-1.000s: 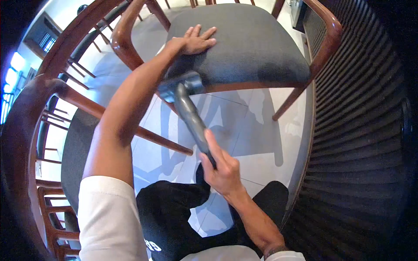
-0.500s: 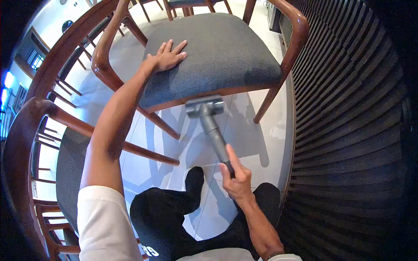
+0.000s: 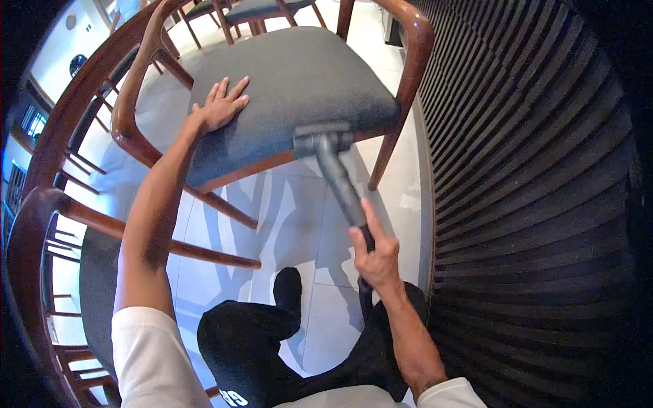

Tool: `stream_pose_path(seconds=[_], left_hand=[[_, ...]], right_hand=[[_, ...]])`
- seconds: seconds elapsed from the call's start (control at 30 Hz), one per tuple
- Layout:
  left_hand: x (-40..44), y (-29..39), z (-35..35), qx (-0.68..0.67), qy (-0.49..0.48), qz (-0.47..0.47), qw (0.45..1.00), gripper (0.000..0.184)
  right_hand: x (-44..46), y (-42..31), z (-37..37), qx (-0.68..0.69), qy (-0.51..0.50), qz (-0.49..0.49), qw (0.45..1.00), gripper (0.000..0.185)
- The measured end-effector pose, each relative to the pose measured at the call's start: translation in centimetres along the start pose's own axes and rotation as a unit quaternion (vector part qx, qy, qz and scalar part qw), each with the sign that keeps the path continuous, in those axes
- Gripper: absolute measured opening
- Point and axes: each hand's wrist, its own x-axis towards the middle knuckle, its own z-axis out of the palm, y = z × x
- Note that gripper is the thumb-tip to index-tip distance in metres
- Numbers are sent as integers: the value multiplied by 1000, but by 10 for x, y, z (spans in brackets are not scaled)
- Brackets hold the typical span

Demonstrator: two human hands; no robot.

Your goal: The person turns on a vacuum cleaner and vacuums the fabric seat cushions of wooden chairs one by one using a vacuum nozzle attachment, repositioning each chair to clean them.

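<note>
Flat on the grey padded seat of a wooden armchair [image 3: 292, 75] rests my left hand [image 3: 221, 109], its fingers spread. My right hand [image 3: 379, 258] is wrapped round the dark handle of a handheld vacuum cleaner's grey upholstery nozzle and tube [image 3: 338, 178]. The wide nozzle head [image 3: 323, 139], a little blurred by motion, is at the front edge of the seat cushion, right of its middle. Whether it presses on the cloth I cannot tell. My palm and fingers hide part of the handle.
A dark ribbed wall [image 3: 517, 190] runs close along the right. At the left stands another wooden chair [image 3: 41, 224] with a grey seat, and several more chairs are behind. Pale floor tiles [image 3: 272, 217] lie below, with my black-clad legs [image 3: 248, 340] over them.
The nozzle has gone from the wooden rail below the cushion up to the cushion's front edge, and further right along it. The view has shifted, so the chair appears further left. My left hand stays on the seat.
</note>
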Motion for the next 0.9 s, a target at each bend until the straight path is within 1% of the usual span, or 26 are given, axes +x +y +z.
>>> stream_pose_path(seconds=[0.07, 0.1, 0.13, 0.2, 0.23, 0.27, 0.3, 0.33, 0.4, 0.43, 0.53, 0.57, 0.67, 0.73, 0.8, 0.87, 0.9], left_hand=[[-10, 8, -7, -13, 8, 0, 1000, 67], [-12, 9, -7, -15, 7, -5, 1000, 67], [-12, 9, -6, -17, 4, -8, 1000, 66], [-13, 7, -2, -23, 4, -1, 1000, 66], [-11, 5, 1, -24, 7, -4, 1000, 65], [-10, 6, -3, -25, 15, -8, 1000, 65], [-11, 6, -3, -16, 11, -8, 1000, 64], [-10, 6, -7, -18, 20, -11, 1000, 64], [-10, 6, -3, -15, 11, -7, 1000, 63], [-11, 8, -3, -19, 13, -10, 1000, 64], [-16, 12, -5, -25, 27, -13, 999, 62], [-19, 14, -6, -23, 32, -21, 999, 62], [-25, 21, 0, -26, 57, -31, 998, 61], [-30, 26, 2, -17, 92, -36, 995, 62], [-36, 33, 2, -19, 93, -30, 995, 63], [-42, 35, 3, -13, 131, -33, 991, 62], [-45, 38, 4, -3, 153, -28, 988, 60]], right_hand=[[-18, 16, -1, -7, 65, -105, 992, 56], [-15, 22, -6, -26, 104, -137, 985, 55], [-8, 19, -16, -27, 105, -134, 985, 55], [12, 3, -41, 20, 75, 65, 995, 55], [24, -1, -49, 2, 63, 114, 991, 54], [16, 10, -50, 0, 68, 115, 991, 54], [7, 32, -45, -43, 96, 33, 994, 54], [6, 31, -44, -85, 120, -52, 988, 53], [-4, 28, -47, -65, 119, -50, 989, 53], [2, 16, -52, -23, 102, 27, 994, 52], [35, 20, -48, 83, 104, 81, 988, 48], [30, 30, -45, 49, 104, 56, 992, 49], [-9, 42, -41, 35, 85, 48, 995, 50], [-16, -2, -48, 140, 73, 139, 978, 50], [10, -41, -51, 130, 70, 147, 978, 50], [44, -53, -51, 116, 63, 156, 979, 50], [63, -48, -47, 54, 66, 118, 989, 51]])
